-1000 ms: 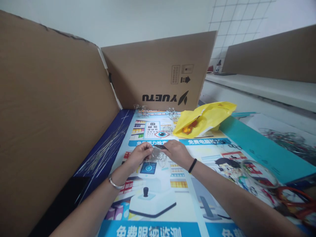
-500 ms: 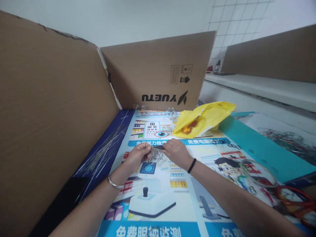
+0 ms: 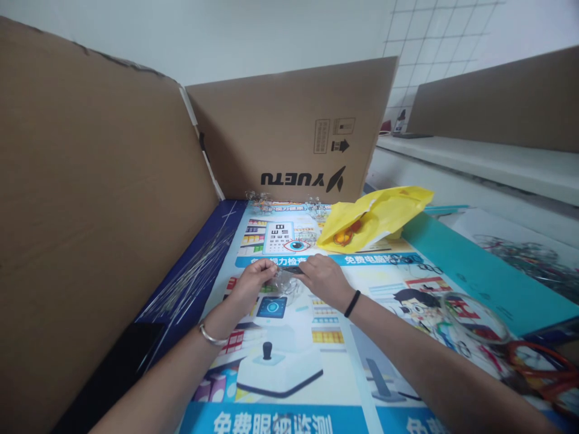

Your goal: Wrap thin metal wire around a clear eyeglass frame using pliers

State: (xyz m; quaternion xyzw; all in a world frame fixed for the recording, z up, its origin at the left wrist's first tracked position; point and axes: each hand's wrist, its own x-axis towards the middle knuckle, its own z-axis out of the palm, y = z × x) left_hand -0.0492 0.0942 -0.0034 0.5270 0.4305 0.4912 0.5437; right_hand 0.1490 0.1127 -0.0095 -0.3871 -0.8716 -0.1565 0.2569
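My left hand (image 3: 256, 282), a silver bangle on its wrist, has thumb and forefinger pinched on a piece of thin silvery wire (image 3: 288, 284). My right hand (image 3: 324, 278), with a black band on the wrist, is wrapped round a small dark tool (image 3: 293, 270) that looks like pliers. The tool's tip points left and meets the wire close to my left fingertips. Loops of the wire hang between both hands, just above the printed poster sheet (image 3: 298, 355). Most of the tool's handle is hidden in my right palm.
Straight wires (image 3: 190, 277) lie on the dark blue strip at left. Cardboard panels (image 3: 289, 132) stand at left and behind. A yellow bag (image 3: 377, 217) lies beyond my right hand. Wire coils (image 3: 474, 316), orange loops (image 3: 543, 367) and tangled wire pieces (image 3: 520, 253) lie at right.
Both hands hold nearly the same place and grip. The wire loops between them have shifted slightly; the whole view has moved a little.
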